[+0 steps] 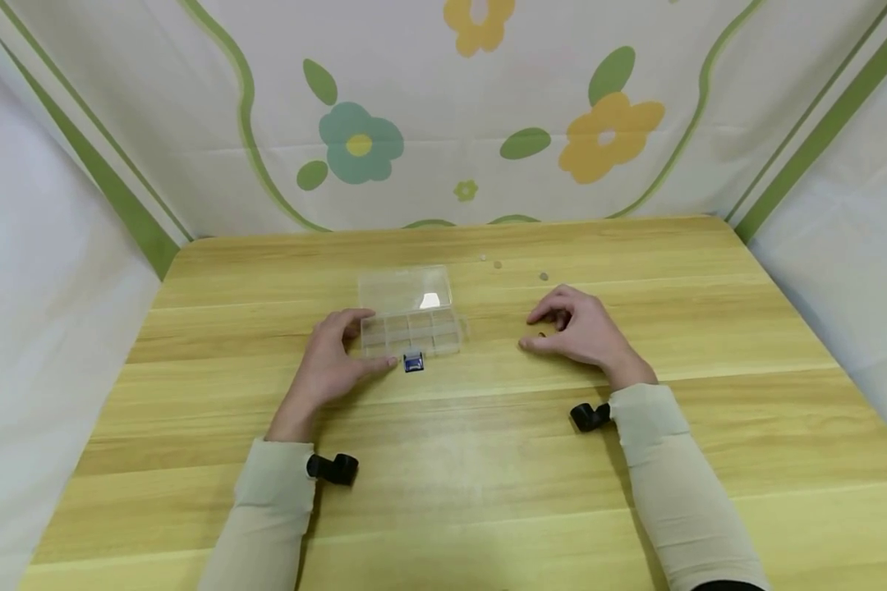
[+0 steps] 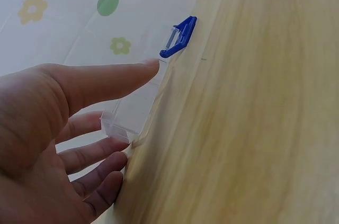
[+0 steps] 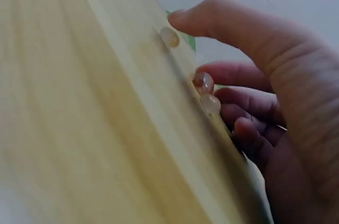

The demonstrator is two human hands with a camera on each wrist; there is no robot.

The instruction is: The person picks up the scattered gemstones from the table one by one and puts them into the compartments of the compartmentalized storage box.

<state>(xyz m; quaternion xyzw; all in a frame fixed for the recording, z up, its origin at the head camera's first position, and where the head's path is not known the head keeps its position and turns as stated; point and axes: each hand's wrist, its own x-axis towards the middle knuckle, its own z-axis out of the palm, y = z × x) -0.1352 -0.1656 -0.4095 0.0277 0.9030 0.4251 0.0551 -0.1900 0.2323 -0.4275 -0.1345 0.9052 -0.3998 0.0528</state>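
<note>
My left hand (image 1: 333,357) grips the left end of a clear plastic compartment box (image 1: 411,333), its thumb along the front and its fingers at the back corner. The box lid (image 1: 399,290) is raised and leans back. A blue latch (image 1: 413,362) juts from the front edge, right beside the thumb tip; it also shows in the left wrist view. My right hand (image 1: 580,328) is to the right of the box, thumb and fingers apart. A small reddish bead (image 3: 204,82) is at the index fingertip. Two pale beads, one nearer the thumb (image 3: 170,37), show beyond.
Farther back on the wooden table (image 1: 458,476) lie several small beads, among them a whitish one (image 1: 483,258) and a greyish one (image 1: 543,277). A flowered curtain (image 1: 443,123) closes off the back, with white cloth (image 1: 52,246) at the sides.
</note>
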